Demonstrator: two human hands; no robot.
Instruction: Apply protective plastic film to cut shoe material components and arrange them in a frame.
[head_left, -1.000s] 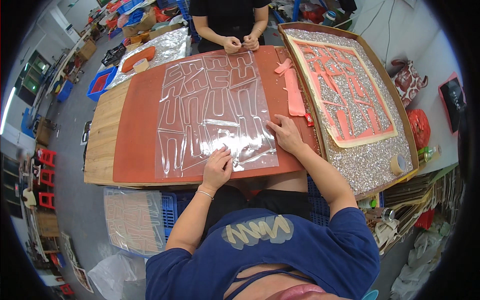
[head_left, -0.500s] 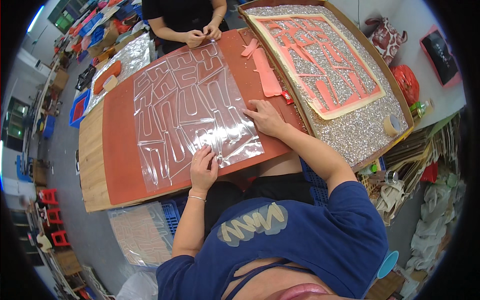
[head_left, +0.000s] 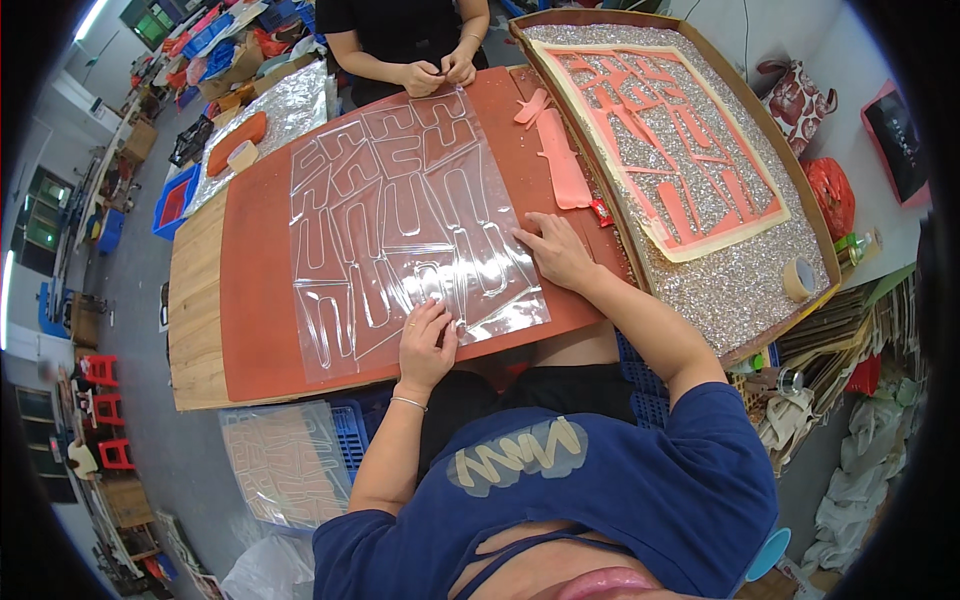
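Fingers [head_left: 437,308] of the L hand [head_left: 426,355] are loosely bent and a bit apart, resting on the near part of the clear plastic sheet [head_left: 420,215], gripping nothing that I can make out. The R hand [head_left: 560,255] is spread wider, palm down, with its tips at the sheet's R edge and the rest over the red board [head_left: 258,310]; can't tell from here whether any tip is tucked under.

The sheet lies flat on that board, approx. mid-table, its far end close to a co-worker's hands [head_left: 440,76]. To its R, pink strips [head_left: 562,165] lie on the board, next to the glittery tray [head_left: 690,310].

Handling, my guess: v. light, thin & floppy, w/ a slick face, judging by the glare. Prob. slides easily and sags if lifted by one corner. The looped outlines all over it are likely its weak spots, i.e. where it'd crease or tear; can't tell if they're cut thru or just pressed in. Best hold, IMO: plain margins, L & R edges or opposite corners, both hands, light pinch, no fingers hooked in the loops.
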